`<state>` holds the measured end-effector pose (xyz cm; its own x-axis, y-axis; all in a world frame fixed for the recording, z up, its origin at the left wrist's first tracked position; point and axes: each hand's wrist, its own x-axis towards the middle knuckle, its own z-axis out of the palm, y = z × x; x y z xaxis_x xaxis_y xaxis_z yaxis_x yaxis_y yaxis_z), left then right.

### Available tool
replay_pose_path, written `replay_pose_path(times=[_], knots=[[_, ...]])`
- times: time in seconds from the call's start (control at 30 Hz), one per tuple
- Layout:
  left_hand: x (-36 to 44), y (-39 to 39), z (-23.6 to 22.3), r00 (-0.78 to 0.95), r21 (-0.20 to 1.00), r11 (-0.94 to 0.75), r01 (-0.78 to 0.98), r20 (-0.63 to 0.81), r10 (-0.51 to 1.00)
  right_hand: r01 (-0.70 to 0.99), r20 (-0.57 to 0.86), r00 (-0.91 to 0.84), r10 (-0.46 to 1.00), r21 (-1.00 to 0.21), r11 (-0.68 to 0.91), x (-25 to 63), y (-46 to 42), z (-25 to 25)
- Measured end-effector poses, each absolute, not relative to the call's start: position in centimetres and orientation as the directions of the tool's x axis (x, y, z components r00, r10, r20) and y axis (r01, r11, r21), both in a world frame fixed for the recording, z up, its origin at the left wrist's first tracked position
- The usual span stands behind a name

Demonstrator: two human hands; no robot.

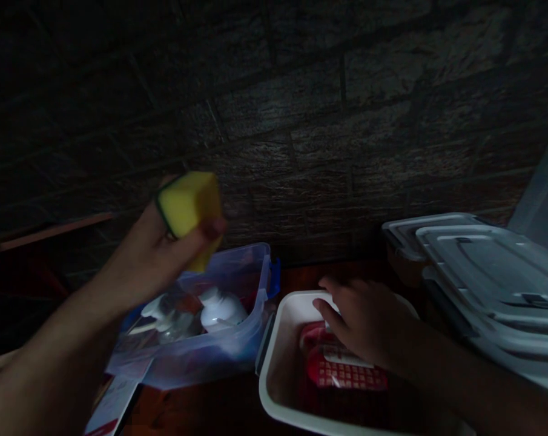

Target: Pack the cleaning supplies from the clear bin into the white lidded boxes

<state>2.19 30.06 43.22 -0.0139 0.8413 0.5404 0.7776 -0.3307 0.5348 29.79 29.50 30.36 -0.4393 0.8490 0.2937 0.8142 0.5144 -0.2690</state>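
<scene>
My left hand (169, 245) is closed around a yellow sponge (187, 203) with a dark green scouring side. I hold it in the air above a clear plastic box (250, 281) with blue clips. In that box stand a white bottle (221, 310) and a clear bottle with a white top (167, 318). My right hand (367, 318) is over a white bin (274, 381), its thumb and fingers apart near the far rim. Below it in the bin lies a red package with a printed grid (346, 369). The far side of the bin is partly hidden by my hand.
Grey lidded boxes (491, 260) are stacked on the right. A dark brick wall (292, 145) rises behind. A printed sheet (117, 399) lies at the lower left on the reddish-brown surface (196, 406). A wooden edge (51, 233) juts in from the left.
</scene>
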Motion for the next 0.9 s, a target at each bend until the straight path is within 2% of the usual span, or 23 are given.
replay_pose_path(times=[0.07,0.13,0.23,0.3,0.4,0.5,0.6,0.7,0.77,0.9], knots=[[5.9,28.7,41.8,0.155,0.418,-0.380,0.825,0.480,0.864,0.757,0.358,-0.371,0.857,-0.417,0.502,30.0,29.3,31.1],[9.3,28.3,39.9,0.327,0.337,-0.486,0.806,0.431,0.841,0.618,0.404,-0.287,0.869,-0.615,0.490,30.5,29.0,31.6],[12.6,28.7,37.2,0.393,0.266,-0.537,0.801,0.444,0.805,0.322,0.330,-0.237,0.914,-0.861,0.394,31.3,28.5,31.9],[13.6,29.0,36.1,0.416,0.235,-0.553,0.800,0.446,0.792,0.215,0.301,-0.252,0.920,-0.909,0.357,31.7,28.5,32.0],[13.9,29.1,35.6,0.446,0.230,-0.579,0.782,0.443,0.778,0.229,0.458,-0.281,0.843,-0.821,0.522,31.8,28.8,32.3],[13.3,29.0,35.7,0.489,0.333,-0.626,0.706,0.411,0.770,0.311,0.557,-0.293,0.777,-0.713,0.629,32.0,29.3,32.6],[12.2,29.3,35.7,0.527,0.502,-0.638,0.583,0.364,0.768,0.387,0.556,-0.312,0.771,-0.666,0.637,32.6,29.4,32.6],[11.4,30.0,35.1,0.456,0.622,-0.593,0.511,0.388,0.801,0.463,0.547,-0.347,0.762,-0.607,0.647,33.6,29.1,32.4],[11.0,30.3,34.8,0.420,0.663,-0.557,0.500,0.377,0.826,0.521,0.527,-0.351,0.774,-0.577,0.629,34.5,28.7,32.0],[10.9,29.6,34.8,0.451,0.689,-0.531,0.493,0.320,0.833,0.613,0.439,-0.382,0.813,-0.538,0.579,36.0,27.9,31.8]])
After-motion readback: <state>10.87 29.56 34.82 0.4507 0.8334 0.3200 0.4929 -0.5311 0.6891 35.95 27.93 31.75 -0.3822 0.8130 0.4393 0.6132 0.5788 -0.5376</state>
